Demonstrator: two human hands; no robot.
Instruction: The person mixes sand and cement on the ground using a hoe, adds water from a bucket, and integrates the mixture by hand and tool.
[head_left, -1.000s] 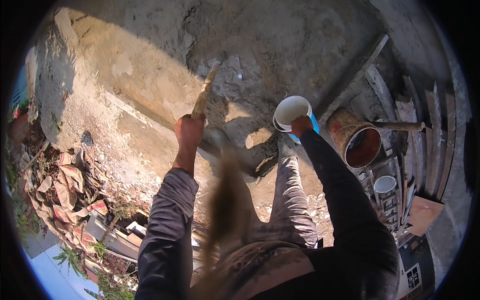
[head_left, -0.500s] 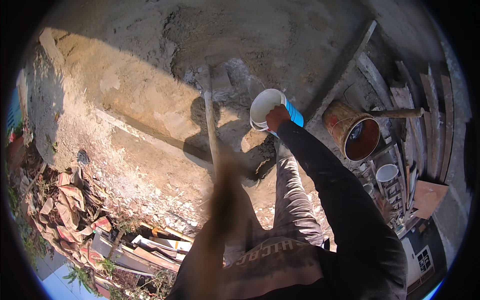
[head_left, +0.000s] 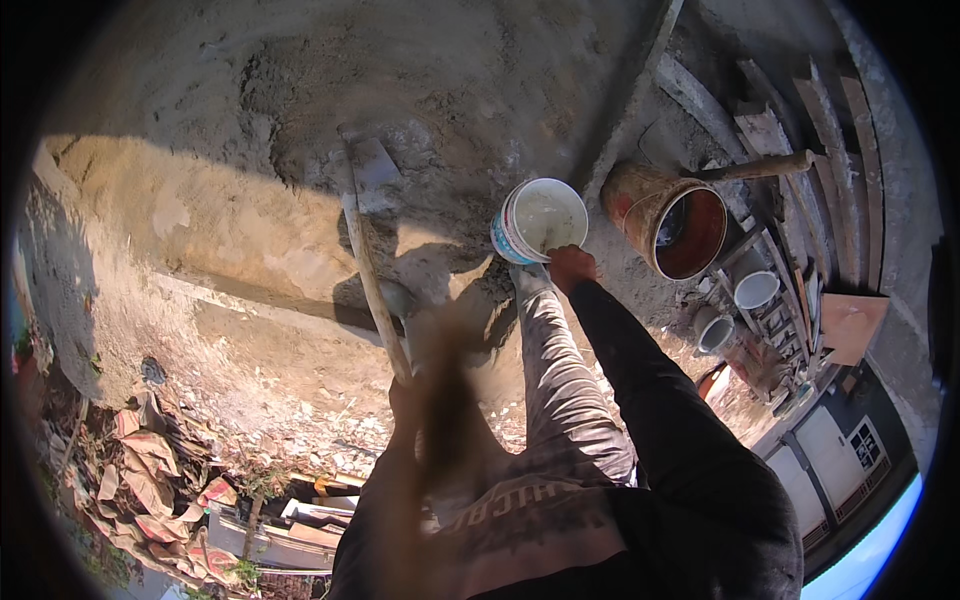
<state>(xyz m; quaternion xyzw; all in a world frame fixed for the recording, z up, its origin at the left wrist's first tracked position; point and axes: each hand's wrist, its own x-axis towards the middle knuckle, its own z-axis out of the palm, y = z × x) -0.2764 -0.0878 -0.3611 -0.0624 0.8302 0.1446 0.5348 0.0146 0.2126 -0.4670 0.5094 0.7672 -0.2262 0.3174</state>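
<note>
A: Where was the bucket (head_left: 538, 220) found?

B: It was held tilted at the edge of the grey mortar heap (head_left: 330, 90), its white inside turned up toward the camera. The rim was gripped by the right hand (head_left: 571, 266), closed on its near edge, with the arm stretched forward past the knee.

A: And the hoe (head_left: 365, 235)?

B: Its blade was laid flat on the heap, just left of the bucket, and the wooden handle was run back toward the body. The handle was taken near its end by the left hand (head_left: 405, 400), but that hand was blurred; whether it was clamped tight could not be told. The hands were kept well apart, one on each thing.

A: How would the step best be done, judged from this?

B: If the bucket was to be tipped over the heap, it would be better kept low and close to the blade, so that nothing was thrown past the mortar. The rim grip would need to be kept firm, since one hand alone was bearing it.

A: What else was seen around?

B: A rusty drum (head_left: 675, 220) was lying on its side to the right, two small white pots (head_left: 740, 305) below it, planks (head_left: 800, 130) beyond, and rubble (head_left: 150, 470) at lower left.
</note>
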